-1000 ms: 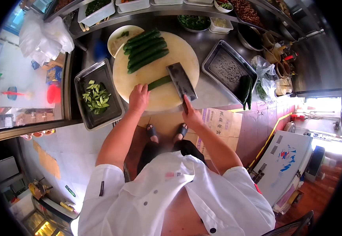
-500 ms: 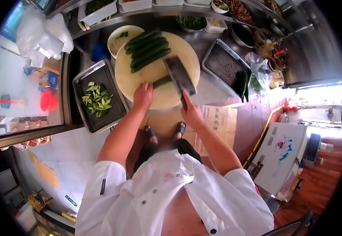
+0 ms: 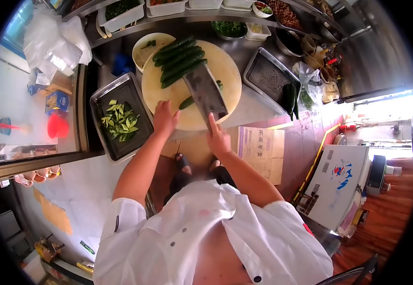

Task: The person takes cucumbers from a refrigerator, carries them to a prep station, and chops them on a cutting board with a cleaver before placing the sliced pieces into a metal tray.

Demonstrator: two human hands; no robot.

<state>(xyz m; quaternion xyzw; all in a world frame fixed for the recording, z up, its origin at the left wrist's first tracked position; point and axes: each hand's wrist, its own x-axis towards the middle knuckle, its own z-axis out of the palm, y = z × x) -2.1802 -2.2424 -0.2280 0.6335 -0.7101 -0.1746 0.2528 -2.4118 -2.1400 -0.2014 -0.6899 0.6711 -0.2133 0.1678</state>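
My right hand (image 3: 219, 141) is closed round the handle of a cleaver (image 3: 205, 90), index finger along the blade's base. The wide blade lies over a cucumber (image 3: 186, 102) on the round cutting board (image 3: 230, 71) and hides its middle. Green also shows past the blade's right side. To the left, my left hand (image 3: 165, 118) is at the board's near edge, thumb and fingers apart, holding nothing, a short gap from the cucumber's end. Several whole cucumbers (image 3: 180, 61) lie side by side at the back of the board.
Left of the board, a metal tray (image 3: 142, 137) holds cut green pieces (image 3: 119, 121). Another tray (image 3: 266, 76) on the right has dark cucumbers (image 3: 290, 99) at its corner. A white bowl (image 3: 137, 47) touches the board's back left. Food containers (image 3: 121, 16) line the shelf above.
My left hand has come off the cucumber and moved left. The cleaver has shifted left and its blade now covers the cucumber's middle. My right hand has moved left and nearer to me.
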